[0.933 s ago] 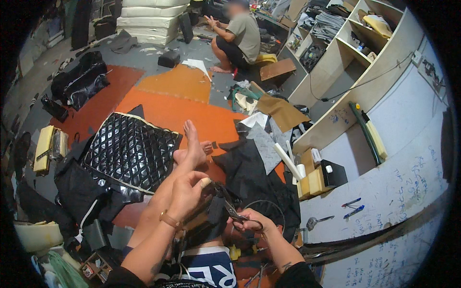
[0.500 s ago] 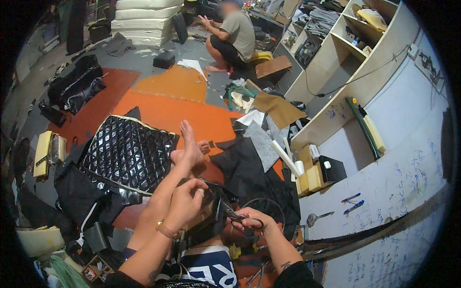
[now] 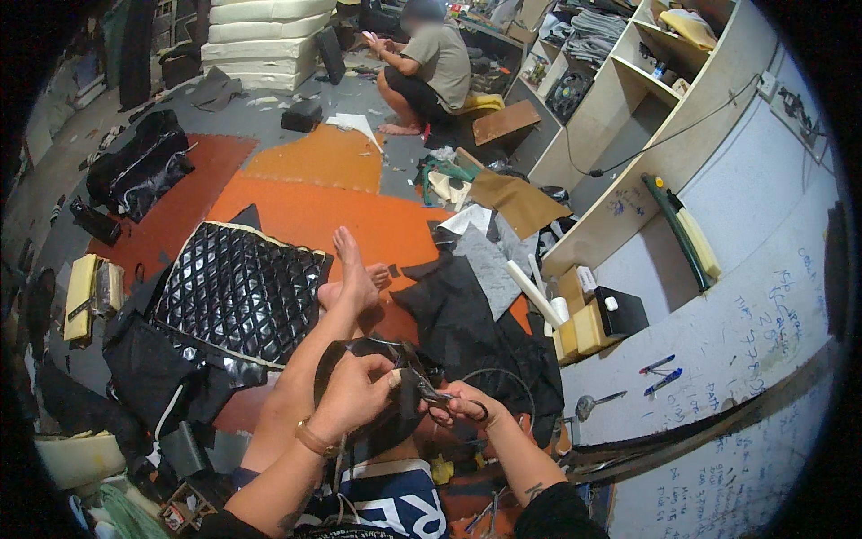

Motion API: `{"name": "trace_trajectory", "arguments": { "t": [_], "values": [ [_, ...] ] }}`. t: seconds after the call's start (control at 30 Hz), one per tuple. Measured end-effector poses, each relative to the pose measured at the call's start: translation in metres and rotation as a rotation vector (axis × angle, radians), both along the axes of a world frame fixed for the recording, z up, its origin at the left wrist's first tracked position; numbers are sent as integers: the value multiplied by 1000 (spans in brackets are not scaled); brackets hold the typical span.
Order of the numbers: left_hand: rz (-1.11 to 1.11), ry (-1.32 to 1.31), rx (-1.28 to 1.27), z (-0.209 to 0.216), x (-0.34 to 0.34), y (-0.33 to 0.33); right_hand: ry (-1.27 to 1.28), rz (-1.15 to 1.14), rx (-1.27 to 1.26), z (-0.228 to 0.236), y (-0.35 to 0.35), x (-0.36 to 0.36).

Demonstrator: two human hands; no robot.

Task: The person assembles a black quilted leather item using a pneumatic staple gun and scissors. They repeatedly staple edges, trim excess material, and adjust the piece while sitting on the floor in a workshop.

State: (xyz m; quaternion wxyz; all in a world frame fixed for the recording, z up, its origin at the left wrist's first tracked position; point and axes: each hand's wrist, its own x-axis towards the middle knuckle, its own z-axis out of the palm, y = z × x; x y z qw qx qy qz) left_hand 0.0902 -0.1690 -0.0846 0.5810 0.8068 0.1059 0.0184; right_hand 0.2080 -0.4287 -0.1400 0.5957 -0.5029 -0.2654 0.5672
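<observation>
My right hand [image 3: 462,404] is closed round the handles of a pair of dark scissors [image 3: 427,392]. The blades point up and left against the edge of a piece of black sheet material [image 3: 382,426] lying over my lap. Close to the blades, my left hand [image 3: 362,392] pinches the same material between thumb and fingers. The blades' tips are partly lost against the dark material, so I cannot tell how wide they stand apart. Past my left shin lies a glossy black quilted panel [image 3: 242,292] with a pale edge.
Black cloth [image 3: 467,319] and grey offcuts [image 3: 489,274] lie right of my feet on an orange sheet [image 3: 305,207]. A pale shelf unit [image 3: 620,193] runs along the right, with foam blocks [image 3: 582,337] beside it. Another person [image 3: 431,67] squats at the back near stacked white foam [image 3: 260,45].
My left hand has shifted right, nearer the scissors, and the black material has turned and bunched under it. The right hand stays on the scissors. The other person's hands have come lower.
</observation>
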Motion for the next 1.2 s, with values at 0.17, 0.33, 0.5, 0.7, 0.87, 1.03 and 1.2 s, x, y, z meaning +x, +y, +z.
{"name": "trace_trajectory", "arguments": {
  "t": [0.17,0.33,0.5,0.7,0.87,1.03,1.2],
  "values": [
    [-4,-46,-61,-18,-2,5,-91,-59,-70,0,4,-2],
    [-19,-146,52,-17,-4,6,-174,-82,-100,-5,2,-9],
    [-52,20,-127,-4,-5,5,-197,-93,-135,-17,-2,-9],
    [-56,-5,-87,9,-7,6,-314,-121,-107,-33,-3,2],
    [-103,72,-143,5,-15,8,-420,-220,-138,-21,-5,-6],
    [-17,-89,-112,-1,-52,82,-106,-516,-41,-20,-43,-7],
    [780,-126,307,4,-77,166,-247,-965,-704,-77,-104,-5]
  ]
}}
